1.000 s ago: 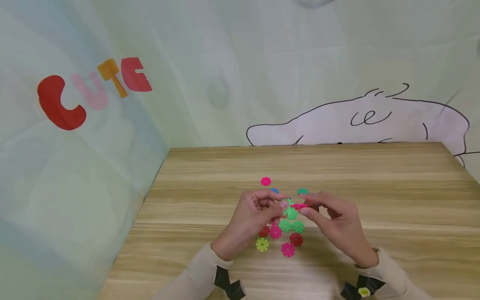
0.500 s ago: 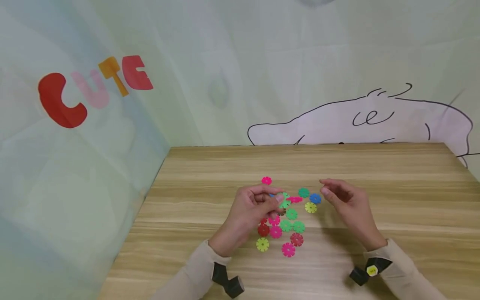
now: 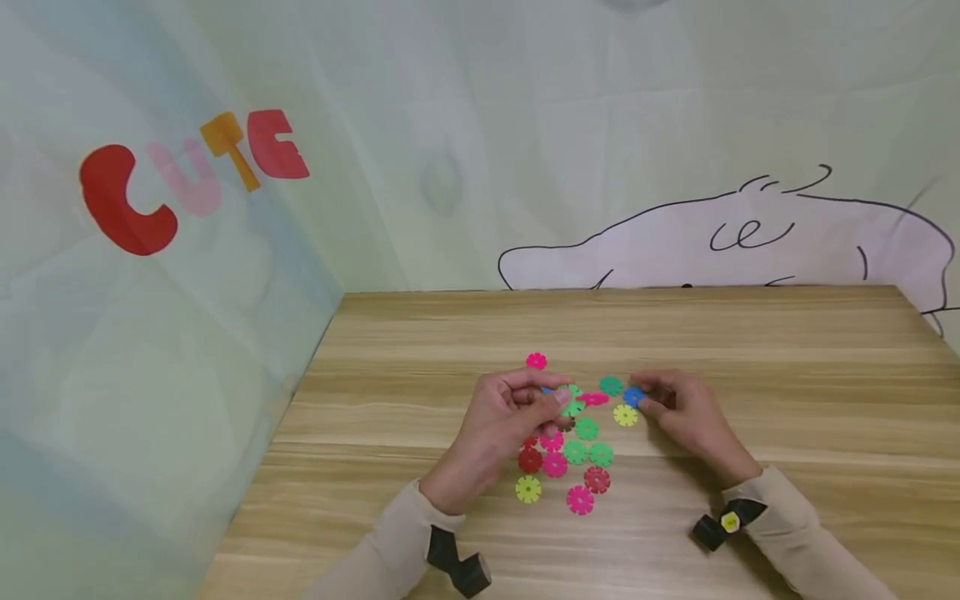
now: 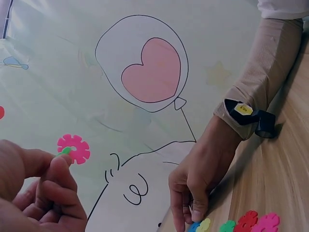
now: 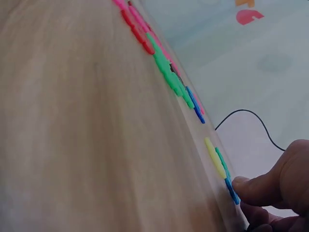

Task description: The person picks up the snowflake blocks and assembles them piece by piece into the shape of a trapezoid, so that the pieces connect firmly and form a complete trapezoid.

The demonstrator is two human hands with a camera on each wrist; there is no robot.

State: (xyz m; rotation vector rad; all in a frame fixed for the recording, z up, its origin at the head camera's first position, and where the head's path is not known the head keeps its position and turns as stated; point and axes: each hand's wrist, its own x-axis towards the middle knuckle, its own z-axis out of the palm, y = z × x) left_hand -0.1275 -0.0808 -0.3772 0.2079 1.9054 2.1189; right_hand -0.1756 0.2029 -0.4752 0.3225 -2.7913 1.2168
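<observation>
My left hand (image 3: 501, 433) pinches a green notched plastic disc (image 3: 573, 401) between thumb and index finger above the table. Slotted into that disc is a pink notched disc (image 4: 75, 149), standing crosswise to it; the left wrist view has the pink one face-on and the green one edge-on. On the right, my right hand (image 3: 693, 421) has thumb and fingertips at the rim of a blue notched disc (image 3: 633, 397) lying on the wood. Beside the blue disc lie a yellow disc (image 3: 625, 415) and a teal disc (image 3: 611, 386).
Several more discs lie loosely grouped below the hands, among them a green one (image 3: 587, 429), a red one (image 3: 529, 460) and a yellow one (image 3: 528, 489). A lone pink disc (image 3: 536, 361) is farther back. Printed cloth walls (image 3: 420, 167) border the wooden table (image 3: 375, 358).
My right hand let go of the pink disc, leaving it joined to the green one, drew back to the right, then came down to the blue disc. The left hand kept its hold.
</observation>
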